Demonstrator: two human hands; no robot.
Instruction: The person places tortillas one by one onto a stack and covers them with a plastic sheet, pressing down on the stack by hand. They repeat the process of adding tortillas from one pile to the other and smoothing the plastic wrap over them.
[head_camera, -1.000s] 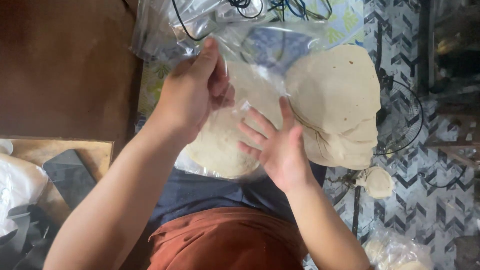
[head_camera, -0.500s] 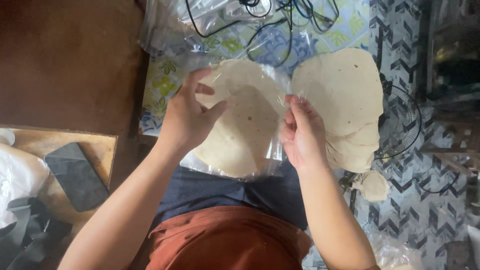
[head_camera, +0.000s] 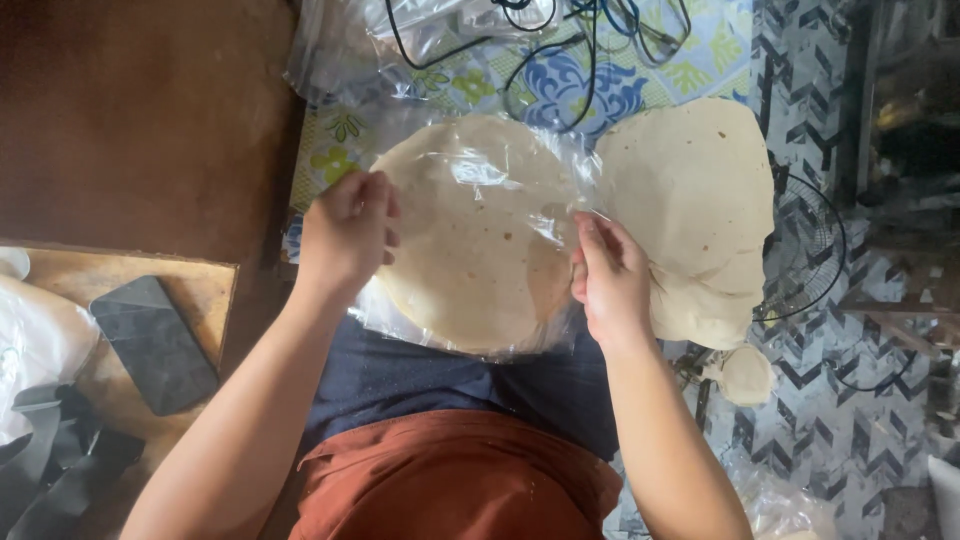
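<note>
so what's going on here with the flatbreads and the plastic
A person seated over a patterned cloth holds a round flatbread covered in clear plastic film. The left hand grips its left edge, the right hand pinches the right edge. A stack of bare flatbreads lies just to the right, and a dark phone rests on a wooden board.

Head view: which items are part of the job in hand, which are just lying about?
In use:
left hand
right hand
clear plastic sheet
round flatbread
flatbread stack

Lying about:
black cables
dark phone
small dough piece
</note>
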